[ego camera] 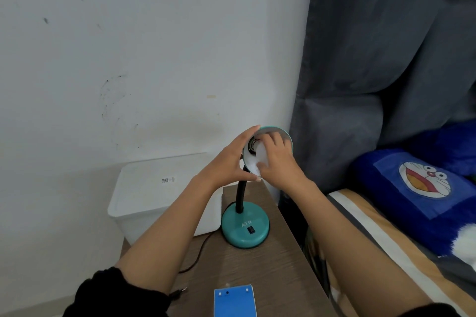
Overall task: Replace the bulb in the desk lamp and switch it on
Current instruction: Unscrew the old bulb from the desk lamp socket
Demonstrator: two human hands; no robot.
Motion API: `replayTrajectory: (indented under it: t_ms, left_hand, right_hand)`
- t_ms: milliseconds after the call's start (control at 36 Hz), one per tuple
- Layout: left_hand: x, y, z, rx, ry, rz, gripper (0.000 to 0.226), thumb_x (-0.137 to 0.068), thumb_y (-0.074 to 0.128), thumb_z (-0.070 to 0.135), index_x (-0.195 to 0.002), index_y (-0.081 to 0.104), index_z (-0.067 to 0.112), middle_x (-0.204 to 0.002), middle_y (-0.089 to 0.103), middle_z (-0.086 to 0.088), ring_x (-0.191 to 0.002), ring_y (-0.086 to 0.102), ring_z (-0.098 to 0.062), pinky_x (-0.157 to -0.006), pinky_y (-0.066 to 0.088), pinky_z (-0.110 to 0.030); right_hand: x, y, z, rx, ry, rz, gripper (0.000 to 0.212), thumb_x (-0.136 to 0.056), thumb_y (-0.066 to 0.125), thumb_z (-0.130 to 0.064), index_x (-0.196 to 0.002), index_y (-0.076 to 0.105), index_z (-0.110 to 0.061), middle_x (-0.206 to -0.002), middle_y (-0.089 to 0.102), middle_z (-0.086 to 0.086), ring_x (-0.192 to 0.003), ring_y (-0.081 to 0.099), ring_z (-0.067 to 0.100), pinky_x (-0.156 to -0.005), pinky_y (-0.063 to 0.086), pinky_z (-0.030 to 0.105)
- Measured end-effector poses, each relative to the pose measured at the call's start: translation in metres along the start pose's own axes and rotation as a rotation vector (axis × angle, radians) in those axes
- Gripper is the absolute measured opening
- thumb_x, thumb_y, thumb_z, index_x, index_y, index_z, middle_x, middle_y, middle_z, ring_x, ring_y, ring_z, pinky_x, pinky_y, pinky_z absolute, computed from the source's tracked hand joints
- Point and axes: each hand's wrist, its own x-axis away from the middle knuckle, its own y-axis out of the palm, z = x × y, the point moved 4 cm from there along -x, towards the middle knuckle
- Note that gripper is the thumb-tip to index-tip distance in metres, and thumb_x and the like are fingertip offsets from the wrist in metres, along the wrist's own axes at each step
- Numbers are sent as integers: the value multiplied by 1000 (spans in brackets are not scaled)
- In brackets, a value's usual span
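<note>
The white bulb (260, 159) sits in the mouth of the lamp's shade (283, 134), its metal base at the socket deep inside. The right hand (277, 159) is wrapped around the bulb, fingers curled over its top and thumb at its lower end. The left hand (233, 162) is spread against the shade's outer left side, fingertips reaching the top rim and thumb stretched under the lower rim, just beside the right thumb. Below both hands the black neck (240, 194) curves down to the teal base (244, 226), which stands on the wooden surface (270, 278) and carries a small dark switch (251, 230) on its front. A brown cord (195, 257) trails off the base under the left forearm. Nearer the person than the hands lies a blue box (235, 302). Left of the left hand stands a white bin (154, 201). Right of the right hand hangs a grey curtain (373, 59), with a blue pillow (417, 183) on the bed (373, 226) below it.
</note>
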Motion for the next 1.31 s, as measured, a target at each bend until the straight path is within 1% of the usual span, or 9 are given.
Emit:
replayTrajectory:
  t_ms: [111,194,333,528,722,833,1056,1167,1306]
  left_hand:
    - [0,0,2,-13,7,-2,109,-64,86,21,-146,17,37,-143,28,22,-131,32,2,-108,39,-26]
    - [0,1,2,-18,14,-7,111,-63,87,20,-146,16,39,-145,28,21,-132,33,2,-108,40,-26]
    - [1,0,0,-19,5,0,111,-63,87,21,-145,15,41,-144,27,24,-131,31,4,-108,38,-25]
    - [0,3,0,-7,1,-9,111,-62,87,20,-145,16,42,-146,27,22,-131,33,3,-107,38,-22]
    - [3,0,-5,10,-3,14,110,-63,87,21,-144,15,44,-141,27,26,-127,32,10,-102,36,-11]
    - [1,1,-5,10,-2,8,111,-63,87,20,-144,16,43,-140,28,27,-126,32,10,-103,37,-11]
    - [0,0,-7,-9,8,0,111,-63,86,22,-145,14,43,-139,24,31,-121,29,22,-96,35,-2]
    - [-1,1,-8,10,-2,6,111,-62,87,20,-145,16,42,-139,27,29,-121,30,22,-98,35,-4]
    - [-2,2,-8,14,0,0,112,-62,88,20,-145,16,42,-140,29,27,-120,30,24,-95,36,-1]
  right_hand:
    - [0,1,0,-193,161,15,48,-93,41,-46,-131,34,-19,-128,30,12,-116,40,32,-99,42,49]
    - [0,-2,-1,-168,222,-28,40,-96,37,-41,-124,38,-13,-120,35,15,-100,47,35,-89,46,48]
    - [3,-6,-2,-40,58,-39,45,-93,51,-26,-134,33,-23,-139,23,11,-129,25,37,-99,38,45]
    - [4,-2,1,-249,218,19,43,-96,37,-42,-131,31,-18,-131,30,16,-121,41,39,-97,42,48]
    - [2,0,-2,-159,38,1,51,-92,52,-27,-138,29,-24,-141,21,9,-137,17,31,-105,33,43]
    - [3,3,1,-302,213,-5,55,-95,38,-48,-140,22,-21,-141,22,14,-126,39,34,-97,39,44]
    - [-2,2,-4,-53,-1,17,57,-81,59,-16,-133,35,-24,-135,31,4,-125,29,31,-94,31,30]
    - [-2,4,-1,-249,126,58,52,-91,47,-43,-135,31,-22,-134,34,8,-123,39,31,-103,36,41]
    - [-1,-2,-6,-228,165,-35,44,-92,47,-36,-131,34,-19,-128,38,14,-117,45,36,-96,45,49]
